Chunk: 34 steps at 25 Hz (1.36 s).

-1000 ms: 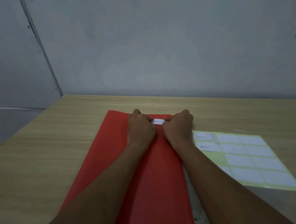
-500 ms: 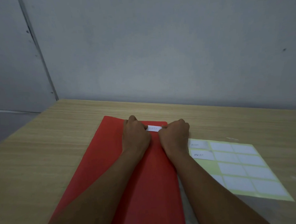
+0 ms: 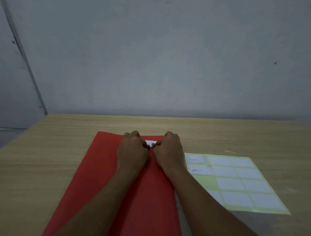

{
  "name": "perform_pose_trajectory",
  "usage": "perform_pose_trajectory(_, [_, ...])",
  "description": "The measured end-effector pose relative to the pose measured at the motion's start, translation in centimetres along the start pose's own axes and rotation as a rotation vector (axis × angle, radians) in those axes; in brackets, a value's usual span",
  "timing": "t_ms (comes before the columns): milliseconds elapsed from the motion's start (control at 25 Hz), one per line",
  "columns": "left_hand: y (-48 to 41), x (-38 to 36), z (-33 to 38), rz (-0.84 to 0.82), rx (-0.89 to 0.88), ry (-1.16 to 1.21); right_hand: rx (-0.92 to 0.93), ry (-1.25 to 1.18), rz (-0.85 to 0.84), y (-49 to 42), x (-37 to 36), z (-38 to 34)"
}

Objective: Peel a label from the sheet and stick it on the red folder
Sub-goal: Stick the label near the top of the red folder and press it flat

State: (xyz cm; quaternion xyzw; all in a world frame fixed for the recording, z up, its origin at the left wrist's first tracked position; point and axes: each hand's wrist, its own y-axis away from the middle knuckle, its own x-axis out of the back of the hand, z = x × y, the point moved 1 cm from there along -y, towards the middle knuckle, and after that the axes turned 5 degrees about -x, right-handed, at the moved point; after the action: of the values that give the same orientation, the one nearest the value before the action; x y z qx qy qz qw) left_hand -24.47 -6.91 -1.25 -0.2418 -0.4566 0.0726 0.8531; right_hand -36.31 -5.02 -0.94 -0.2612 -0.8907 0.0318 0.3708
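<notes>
Forearms come up from the bottom edge of my view, both bare, and both cross over the red folder, which lies flat on the pale wooden surface with its long side running away from me. To the right of the folder, just beside its edge, I see the label sheet: a yellowish backing with rows of white rectangles. Two labels in its far-left column carry handwriting that looks like "ASSET", though the upper one is too faint for me to be sure. A bare yellow patch shows in the left column below those two, next to the right forearm.

Farther along, near the far end of the folder, the left hand and the right hand sit side by side, knuckles up, fingers curled under and nearly touching each other. Between them lies the white label, resting on the red cover close to its far edge. Both hands are closed tight with their fingertips pressed onto the label, the left on its left end and the right on its right end, so only a short strip of white shows between them. I cannot read any writing on it from here.

Beyond the folder the surface runs on bare to a plain grey wall, with a dark vertical seam at the left.
</notes>
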Motion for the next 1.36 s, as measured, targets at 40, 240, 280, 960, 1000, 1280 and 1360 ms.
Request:
perform_pose_trajectory(40, [0.0, 0.0, 0.0, -0.008, -0.006, -0.006, 0.016, 0.020, -0.010, 0.1, 0.0, 0.0])
perform_pose_trajectory(240, [0.2, 0.2, 0.0, -0.013, 0.040, -0.036, -0.006, 0.117, 0.050, 0.1, 0.2, -0.1])
perform_pose_trajectory(280, [0.2, 0.3, 0.0, 0.007, 0.065, -0.034, -0.018, 0.141, 0.091, 0.1, 0.3, -0.1])
perform_pose_trajectory(960, [0.3, 0.1, 0.2, -0.064, -0.057, -0.091, 0.270, 0.315, 0.016, 1.4, 0.9, 1.1])
perform_pose_trajectory(1000, [0.2, 0.1, 0.1, -0.058, -0.024, -0.107, 0.265, 0.326, 0.027, 1.4, 0.8, 1.0])
perform_pose_trajectory(1280, [0.2, 0.1, -0.1, 0.038, 0.101, -0.119, 0.163, 0.276, 0.142, 1.9, 1.1, 0.6])
perform_pose_trajectory(1360, [0.2, 0.2, 0.1, -0.019, -0.005, -0.112, 0.213, 0.270, 0.108, 1.8, 1.1, 0.7])
